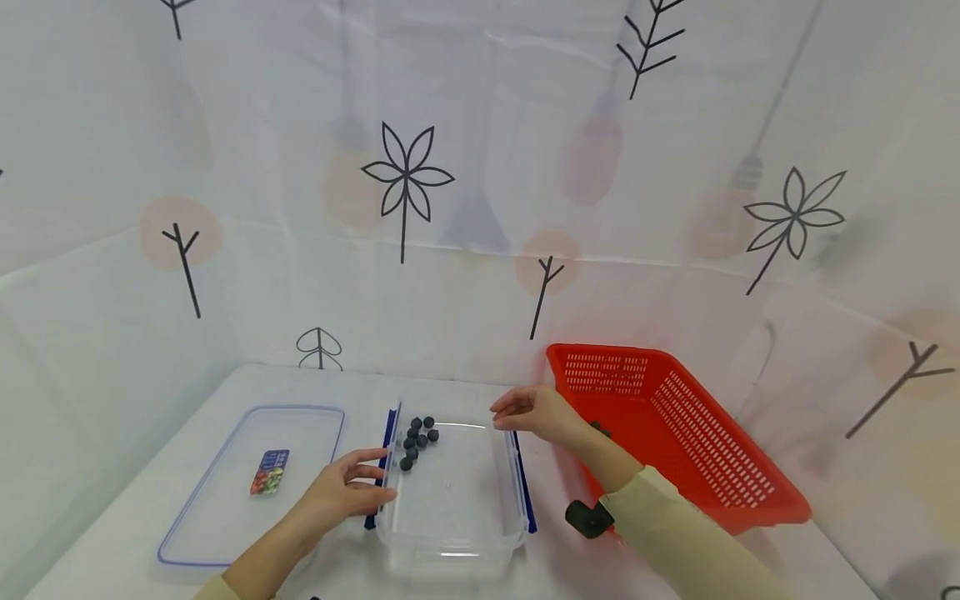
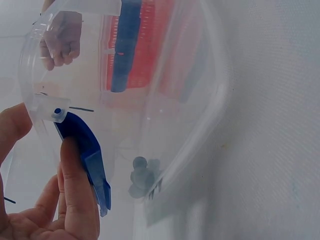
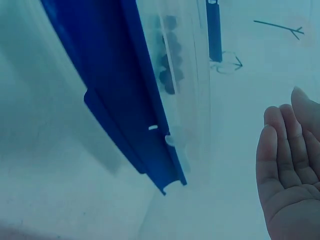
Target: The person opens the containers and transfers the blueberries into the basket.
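Observation:
A clear plastic container with blue side latches stands in front of me. Several blueberries lie in its left part. My left hand is at the left wall, the thumb at the rim. In the left wrist view its fingers lie against the hanging blue latch. Above the container's far right corner is my right hand, its fingers slightly bent. The right wrist view shows its palm with nothing in it.
A flat clear lid with a blue edge and a small fruit label lies on the left of the white table. At right, a red slotted basket holds something dark green, partly behind my right arm. A patterned curtain hangs behind.

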A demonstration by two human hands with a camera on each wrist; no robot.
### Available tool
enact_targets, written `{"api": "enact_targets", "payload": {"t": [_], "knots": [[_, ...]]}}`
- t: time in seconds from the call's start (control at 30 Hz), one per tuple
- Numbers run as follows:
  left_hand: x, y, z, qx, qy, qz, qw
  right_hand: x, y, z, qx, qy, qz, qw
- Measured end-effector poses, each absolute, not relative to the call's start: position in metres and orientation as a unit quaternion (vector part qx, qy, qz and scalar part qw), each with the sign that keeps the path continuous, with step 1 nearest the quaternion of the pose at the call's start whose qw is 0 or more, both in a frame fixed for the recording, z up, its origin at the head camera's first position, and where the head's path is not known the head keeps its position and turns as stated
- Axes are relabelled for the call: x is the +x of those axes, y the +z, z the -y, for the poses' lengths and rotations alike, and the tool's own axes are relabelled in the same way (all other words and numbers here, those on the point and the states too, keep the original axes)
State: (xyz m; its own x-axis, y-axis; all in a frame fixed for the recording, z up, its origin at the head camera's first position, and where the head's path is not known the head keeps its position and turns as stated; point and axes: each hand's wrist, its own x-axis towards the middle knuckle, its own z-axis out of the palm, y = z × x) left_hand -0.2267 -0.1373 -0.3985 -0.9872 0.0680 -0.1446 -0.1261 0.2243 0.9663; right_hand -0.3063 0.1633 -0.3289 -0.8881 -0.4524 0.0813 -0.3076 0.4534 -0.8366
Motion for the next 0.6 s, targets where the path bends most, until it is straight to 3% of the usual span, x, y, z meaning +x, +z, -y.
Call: {"api": "enact_targets", "payload": {"t": [0.6], "knots": [[-0.228,-0.399,0.136,-0.028,0.615,-0.784,0.077,-0.31,-0.327,-0.125,-0.218,-0.481,-0.844,0.097]]}}
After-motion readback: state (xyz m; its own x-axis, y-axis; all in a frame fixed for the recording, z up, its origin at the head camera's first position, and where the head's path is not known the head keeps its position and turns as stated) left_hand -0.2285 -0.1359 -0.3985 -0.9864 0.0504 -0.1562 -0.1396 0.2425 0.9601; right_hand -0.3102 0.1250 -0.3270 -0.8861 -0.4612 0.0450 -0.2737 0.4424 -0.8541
